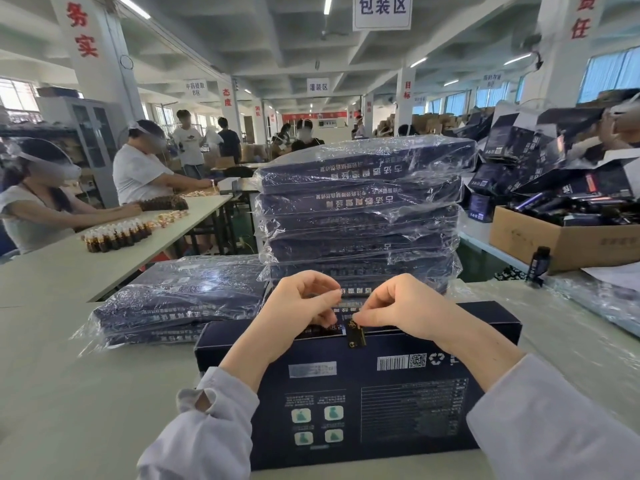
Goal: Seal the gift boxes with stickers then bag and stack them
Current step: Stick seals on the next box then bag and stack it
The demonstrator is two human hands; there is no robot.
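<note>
Two piles of bagged boxes are sitting behind: tall stack (360, 209), low stack (180, 299). Right hand (405, 306) is pinching a black-and-gold sticker (356, 336) onto the far edge of the navy gift box (381, 393) lying on the table (69, 393). Left hand (301, 306) is curling beside it, grip unclear. Bagging and stacking of this box are not yet done.

Left hand (302, 304), right hand (401, 308) (2 together) pinching.

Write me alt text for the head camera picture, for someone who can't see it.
The right hand pinches a black-and-gold sticker at the far edge of a navy gift box on the table, the left hand curled beside it. Behind stand a tall stack and a lower stack of plastic-bagged boxes.
</note>
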